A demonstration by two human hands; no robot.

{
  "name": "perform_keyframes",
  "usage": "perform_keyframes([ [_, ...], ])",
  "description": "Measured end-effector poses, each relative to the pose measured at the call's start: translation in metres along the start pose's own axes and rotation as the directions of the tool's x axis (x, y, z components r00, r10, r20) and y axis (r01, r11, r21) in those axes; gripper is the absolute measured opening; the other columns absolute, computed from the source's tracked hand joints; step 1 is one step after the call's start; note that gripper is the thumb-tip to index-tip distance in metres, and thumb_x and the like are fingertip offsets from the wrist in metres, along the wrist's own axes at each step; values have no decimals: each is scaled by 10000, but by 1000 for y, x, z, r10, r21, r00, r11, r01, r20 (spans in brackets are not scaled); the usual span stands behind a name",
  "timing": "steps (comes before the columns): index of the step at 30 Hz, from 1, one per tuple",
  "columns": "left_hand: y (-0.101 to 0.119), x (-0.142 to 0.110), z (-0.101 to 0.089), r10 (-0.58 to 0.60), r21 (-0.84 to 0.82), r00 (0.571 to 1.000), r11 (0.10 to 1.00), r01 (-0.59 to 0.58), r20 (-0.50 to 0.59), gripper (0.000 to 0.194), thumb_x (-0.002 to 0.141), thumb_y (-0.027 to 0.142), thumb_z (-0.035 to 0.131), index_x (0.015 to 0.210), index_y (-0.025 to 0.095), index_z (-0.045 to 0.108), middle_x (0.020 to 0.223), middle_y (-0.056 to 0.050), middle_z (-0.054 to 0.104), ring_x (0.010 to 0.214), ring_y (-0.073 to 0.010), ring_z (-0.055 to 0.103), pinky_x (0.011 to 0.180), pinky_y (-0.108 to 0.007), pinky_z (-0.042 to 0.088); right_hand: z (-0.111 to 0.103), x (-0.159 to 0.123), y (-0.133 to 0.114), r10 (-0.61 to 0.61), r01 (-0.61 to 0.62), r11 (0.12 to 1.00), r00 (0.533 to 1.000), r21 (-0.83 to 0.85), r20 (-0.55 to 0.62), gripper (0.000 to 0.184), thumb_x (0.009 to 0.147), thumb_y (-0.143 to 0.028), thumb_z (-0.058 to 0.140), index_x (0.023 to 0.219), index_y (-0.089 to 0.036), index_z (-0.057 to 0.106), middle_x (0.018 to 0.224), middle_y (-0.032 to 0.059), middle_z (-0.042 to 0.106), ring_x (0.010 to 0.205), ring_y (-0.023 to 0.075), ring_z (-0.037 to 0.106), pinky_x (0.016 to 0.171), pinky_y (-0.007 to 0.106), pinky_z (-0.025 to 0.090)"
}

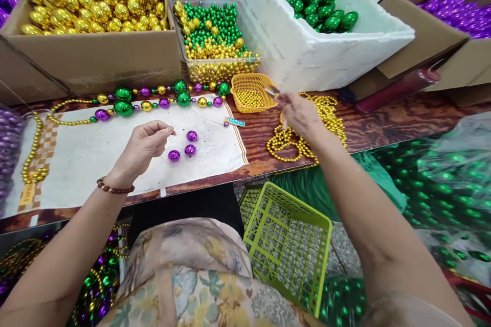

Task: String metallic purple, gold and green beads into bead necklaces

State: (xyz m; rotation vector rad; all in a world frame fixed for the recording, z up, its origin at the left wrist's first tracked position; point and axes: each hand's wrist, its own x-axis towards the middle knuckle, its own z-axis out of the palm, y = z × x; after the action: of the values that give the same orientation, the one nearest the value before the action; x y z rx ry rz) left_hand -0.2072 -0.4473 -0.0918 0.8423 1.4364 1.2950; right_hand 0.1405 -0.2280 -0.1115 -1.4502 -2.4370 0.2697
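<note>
Head view: three shiny purple beads (184, 146) on white cloth (95, 163), hands' (143, 145) grips unclear, pinched fingers nearby.

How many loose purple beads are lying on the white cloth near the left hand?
3 loose purple beads: one nearest the left hand fingertips, one just below it, one lower left. All lie on the white cloth; none looks hidden.

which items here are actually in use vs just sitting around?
In use:
left hand, pinched shut beside the three purple beads on the white cloth
right hand by the small orange basket
strung bead strand

Lying about:
box of gold beads
foam box of green beads
green basket
</note>
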Motion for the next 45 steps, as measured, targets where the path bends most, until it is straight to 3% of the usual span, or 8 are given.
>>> perform_keyframes([
  [2, -1, 0, 0, 8, -9, 1000, 1000, -8, 2, 166, 771, 270, 751, 764, 129, 664, 493, 85, 320, 427, -26, 201, 427, -182, 159, -13, -7, -1, 28, -17, 984, 998, 179, -54, 369, 907, -163, 406, 1152, -161, 682, 926, 79, 701, 780, 200, 603, 737, 321, 473],
  [6, -3, 0, -1, 10, -18, 1000, 1000, -10, -3, 170, 772, 272, 751, 754, 131, 657, 487, 88, 314, 428, -26, 197, 430, -181, 159, -7, -30, -16, 103, -184, 849, 977, 496, 186, 333, 788, -166, 469, 1034, -170, 693, 703, 7, 571, 584, 137, 457, 569, 272, 370],
  [13, -7, 1, -8, -5, -27, 1000, 1000, 4, -21, 194, 776, 284, 759, 731, 132, 648, 471, 91, 305, 417, -22, 192, 426, -183, 147, 61, -74, -34, 115, -531, 191, 847, 825, 519, 370, 634, -216, 606, 1001, -178, 635, 725, -9, 584, 474, 76, 359, 446, 221, 233],
  [16, -7, 3, -10, -9, -15, 1000, 1000, 9, -23, 189, 779, 281, 762, 745, 129, 655, 481, 93, 301, 420, -20, 189, 427, -181, 144, 75, -84, -33, 97, -562, 46, 826, 826, 556, 391, 625, -202, 635, 1014, -187, 603, 680, -47, 542, 439, 51, 301, 426, 196, 198],
  [20, -4, 3, -10, -6, 0, 1000, 1000, 6, -28, 183, 787, 274, 762, 747, 132, 653, 484, 93, 300, 421, -22, 189, 427, -182, 151, 76, -91, -29, 68, -593, 34, 805, 805, 590, 370, 636, -159, 608, 1006, -173, 615, 620, -81, 473, 401, 25, 187, 402, 178, 147],
  [27, 2, 1, -9, -21, -47, 1000, 999, 20, -20, 166, 808, 262, 746, 749, 145, 645, 497, 102, 258, 415, -24, 180, 412, -179, 156, 82, -107, -25, 224, -499, 26, 848, 866, 481, 396, 671, -186, 635, 1056, -167, 725, 721, 16, 685, 569, 129, 589, 509, 231, 469],
  [35, 4, 1, -7, -11, -36, 1000, 999, 10, -18, 161, 817, 255, 742, 752, 144, 644, 494, 101, 264, 412, -22, 184, 409, -174, 156, 92, -122, -43, 182, -525, 48, 841, 850, 509, 313, 712, -281, 696, 999, -155, 690, 787, 49, 697, 549, 116, 567, 471, 221, 440],
  [45, 0, 1, -7, -16, -48, 1000, 999, 15, -20, 176, 807, 266, 745, 736, 149, 636, 495, 104, 258, 416, -24, 176, 411, -181, 148, 78, -120, -56, 190, -438, 494, 898, 751, 398, 293, 873, -502, 652, 931, -215, 629, 782, 17, 638, 702, 171, 588, 603, 247, 429],
])
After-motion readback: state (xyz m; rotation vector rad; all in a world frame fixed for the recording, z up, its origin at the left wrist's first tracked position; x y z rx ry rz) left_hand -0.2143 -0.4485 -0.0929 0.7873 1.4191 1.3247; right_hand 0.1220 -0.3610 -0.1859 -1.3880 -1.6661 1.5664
